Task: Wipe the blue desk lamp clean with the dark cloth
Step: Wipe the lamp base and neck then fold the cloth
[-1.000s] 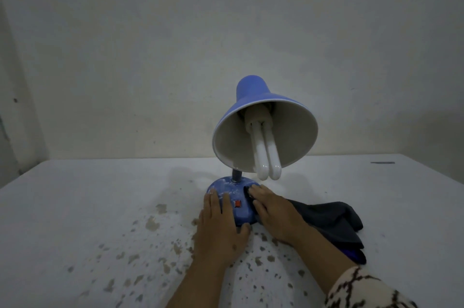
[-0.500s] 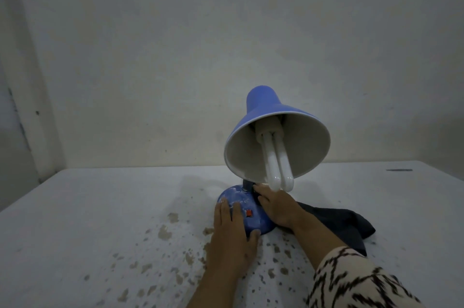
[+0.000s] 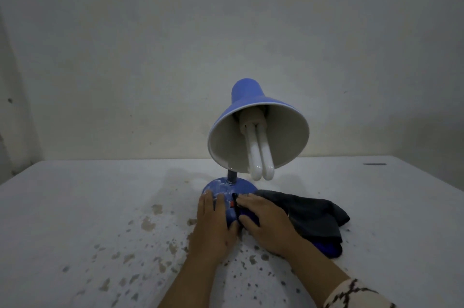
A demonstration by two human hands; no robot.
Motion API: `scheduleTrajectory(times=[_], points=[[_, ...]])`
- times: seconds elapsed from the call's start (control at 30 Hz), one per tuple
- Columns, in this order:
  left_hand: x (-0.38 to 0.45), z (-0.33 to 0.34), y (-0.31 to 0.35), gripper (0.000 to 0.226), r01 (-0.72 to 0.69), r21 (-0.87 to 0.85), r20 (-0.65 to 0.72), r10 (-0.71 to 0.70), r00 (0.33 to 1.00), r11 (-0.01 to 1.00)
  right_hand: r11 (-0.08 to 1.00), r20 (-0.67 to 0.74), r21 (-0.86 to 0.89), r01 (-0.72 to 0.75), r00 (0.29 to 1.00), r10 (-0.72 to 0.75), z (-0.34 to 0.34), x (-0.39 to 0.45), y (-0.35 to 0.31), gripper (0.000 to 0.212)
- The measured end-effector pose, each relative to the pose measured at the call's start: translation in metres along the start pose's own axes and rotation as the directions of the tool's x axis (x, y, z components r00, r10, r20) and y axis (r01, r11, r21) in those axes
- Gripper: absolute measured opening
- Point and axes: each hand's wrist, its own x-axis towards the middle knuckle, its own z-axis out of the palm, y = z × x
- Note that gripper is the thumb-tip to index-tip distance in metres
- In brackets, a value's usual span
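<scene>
Sliding back from the neck toward the lower centre, the right hand [image 3: 266, 223] is pressing the dark cloth [image 3: 308, 214] flat-fingered on the blue desk lamp [image 3: 256, 132] base; the left hand [image 3: 213, 222] is steadying it, fingers straight. White smears are remaining; the shade is looking untouched.

Lamp shade [image 3: 258, 132] + bulb [image 3: 259, 154] low over base [image 3: 227, 188]; dark cloth [image 3: 308, 214] bunched just right; open tabletop [image 3: 88, 207] left.

left hand [image 3: 212, 227] flat, right hand [image 3: 267, 222] pressing down
</scene>
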Motion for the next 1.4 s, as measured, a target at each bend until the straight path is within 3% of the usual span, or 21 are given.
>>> scheduleTrajectory(times=[0.2,0.5,0.57,0.73,0.9,1.17,1.27,1.4], points=[[0.000,0.001,-0.003,0.074,-0.004,0.001,0.000,0.004,1.000,1.000,1.000,-0.022,0.008,0.007,1.000,-0.006,-0.002,0.007,0.005,0.038],[0.000,0.000,-0.001,0.077,0.010,0.041,0.024,-0.011,1.000,0.999,0.985,-0.070,-0.044,-0.170,0.984,0.166,0.010,0.057,0.016,0.035],[0.000,0.000,0.000,0.083,0.010,0.055,0.033,-0.012,0.999,0.998,0.976,-0.060,-0.053,-0.210,0.977,0.207,0.016,0.070,0.025,0.036],[0.001,0.000,0.000,0.073,0.000,0.020,0.026,-0.001,1.000,1.000,0.963,0.024,-0.004,-0.269,0.963,0.269,0.021,0.090,0.044,0.040],[0.001,0.000,0.000,0.072,-0.005,-0.035,0.008,0.005,1.000,0.999,0.972,0.057,0.101,-0.210,0.977,0.205,0.006,0.071,0.027,0.035],[0.001,-0.001,-0.001,0.073,0.004,-0.042,-0.003,-0.004,1.000,0.999,0.999,0.051,-0.029,0.036,0.998,-0.034,-0.004,0.005,0.007,0.040],[0.002,-0.001,-0.001,0.073,0.012,-0.049,-0.016,-0.013,1.000,0.999,0.998,0.030,-0.010,0.056,0.998,-0.056,-0.004,-0.005,0.015,0.039],[0.001,-0.003,-0.001,0.071,0.012,-0.041,-0.009,-0.012,1.000,0.999,0.999,-0.075,0.035,-0.032,0.997,0.035,-0.003,0.000,0.013,0.035]])
